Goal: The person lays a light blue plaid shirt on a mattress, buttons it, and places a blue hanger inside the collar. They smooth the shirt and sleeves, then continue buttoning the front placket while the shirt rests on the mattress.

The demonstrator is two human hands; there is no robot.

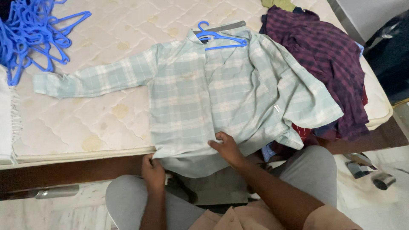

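Note:
A pale green plaid shirt (pixel 213 93) lies spread on a quilted mattress (pixel 106 119), with a blue hanger (pixel 219 38) in its collar. Its left sleeve stretches out toward the left. My left hand (pixel 152 172) pinches the shirt's lower left hem at the mattress edge. My right hand (pixel 228 149) rests on the lower front of the shirt, fingers gripping the fabric near the button placket.
A pile of blue hangers (pixel 30 30) sits at the top left. A heap of dark plaid and red clothes (pixel 328 64) lies on the right of the mattress. A white fringed cloth (pixel 6 115) is at the left edge. My knees in grey trousers (pixel 128 200) are below.

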